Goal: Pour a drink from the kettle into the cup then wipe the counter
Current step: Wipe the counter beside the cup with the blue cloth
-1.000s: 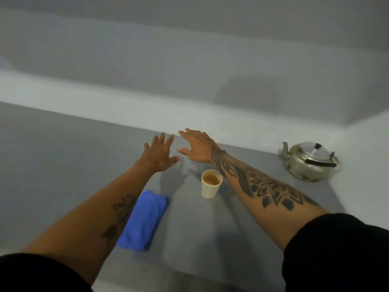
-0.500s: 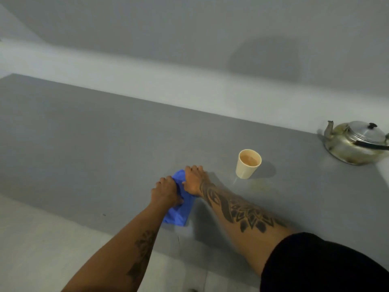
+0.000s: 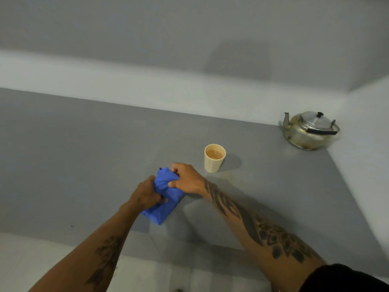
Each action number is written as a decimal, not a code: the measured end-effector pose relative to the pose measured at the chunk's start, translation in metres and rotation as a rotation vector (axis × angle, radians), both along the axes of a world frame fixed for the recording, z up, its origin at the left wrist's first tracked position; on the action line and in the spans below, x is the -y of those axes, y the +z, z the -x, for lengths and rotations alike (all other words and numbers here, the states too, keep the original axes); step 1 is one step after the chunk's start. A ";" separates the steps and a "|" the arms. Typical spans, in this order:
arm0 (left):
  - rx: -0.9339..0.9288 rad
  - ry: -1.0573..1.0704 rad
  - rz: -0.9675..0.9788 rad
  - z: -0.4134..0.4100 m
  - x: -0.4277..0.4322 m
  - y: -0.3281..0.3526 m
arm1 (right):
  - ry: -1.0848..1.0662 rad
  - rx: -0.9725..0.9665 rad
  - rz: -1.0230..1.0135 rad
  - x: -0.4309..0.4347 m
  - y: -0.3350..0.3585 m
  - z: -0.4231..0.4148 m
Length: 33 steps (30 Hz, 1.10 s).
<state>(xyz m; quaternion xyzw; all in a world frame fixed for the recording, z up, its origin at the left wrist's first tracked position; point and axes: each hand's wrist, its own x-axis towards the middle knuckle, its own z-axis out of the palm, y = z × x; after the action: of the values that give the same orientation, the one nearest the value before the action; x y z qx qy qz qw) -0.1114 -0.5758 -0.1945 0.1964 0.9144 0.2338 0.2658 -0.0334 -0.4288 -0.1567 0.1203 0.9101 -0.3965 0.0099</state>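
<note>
- Near the front edge of the flat grey tabletop (image 3: 84,165), I've got both hands on the crumpled bright blue cloth (image 3: 163,204), which is lying on the surface.
- My left hand (image 3: 147,194) is closed on the near-left side of the cloth, fingers curled in and pinching a fold of it.
- My right hand (image 3: 186,179) is clamped over the far end of the same cloth, thumb on the side facing me, fingers tucked over the top. So both are gripping the cloth, not the cup or kettle.
- The cloth looks bunched up between the hands, with one corner sticking out toward me past the left wrist.
- The small cream paper cup (image 3: 214,158) stands upright just beyond and to the right of my right hand, not touching it. There's light brown drink inside, sitting a bit below the rim.
- There's a faint shiny patch on the tabletop right at the base of the cup, on the side facing me. Can't tell if it's wet or just a reflection.
- The round, tarnished metal kettle (image 3: 309,130) with the black lid knob and black handle sits upright way off in the far right corner, well apart from the cup, spout pointing left.
- A black sleeve (image 3: 345,279) shows at the bottom right on my right arm.
</note>
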 end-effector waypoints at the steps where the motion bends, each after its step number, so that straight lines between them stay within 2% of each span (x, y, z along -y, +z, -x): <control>1: 0.023 -0.026 -0.048 -0.006 -0.008 0.002 | -0.007 -0.018 0.029 -0.010 0.005 -0.014; 3: 0.112 -0.128 -0.100 -0.020 -0.027 0.007 | -0.011 -0.031 0.072 -0.034 0.015 -0.041; 6: 0.290 -0.274 -0.007 -0.047 -0.061 0.017 | -0.039 0.041 0.104 -0.074 0.031 -0.078; 12: 0.456 -0.399 -0.053 -0.109 -0.128 0.021 | -0.233 0.153 0.061 -0.162 0.048 -0.126; 17: 0.655 -0.261 -0.137 -0.150 -0.164 0.024 | -0.337 0.265 -0.127 -0.211 0.030 -0.135; 20: 0.727 -0.168 -0.201 -0.161 -0.172 0.022 | -0.390 0.220 -0.225 -0.222 0.014 -0.133; 23: 0.550 -0.153 -0.219 -0.154 -0.165 0.018 | -0.456 0.128 -0.322 -0.213 -0.006 -0.136; 26: 0.280 -0.098 -0.373 -0.123 -0.141 0.005 | -0.462 -0.013 -0.496 -0.182 -0.045 -0.151; 29: -0.226 -0.196 -0.287 -0.082 -0.101 -0.014 | -0.310 0.137 -0.573 -0.159 -0.092 -0.165; 33: -0.514 -0.233 -0.199 -0.034 -0.054 -0.037 | -0.364 0.288 -0.604 -0.150 -0.108 -0.164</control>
<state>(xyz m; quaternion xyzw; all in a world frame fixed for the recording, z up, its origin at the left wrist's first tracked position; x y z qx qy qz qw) -0.0774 -0.5215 -0.2315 0.3779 0.8955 0.2330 0.0299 0.1311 -0.2784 -0.2648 0.3319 0.9390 -0.0847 0.0312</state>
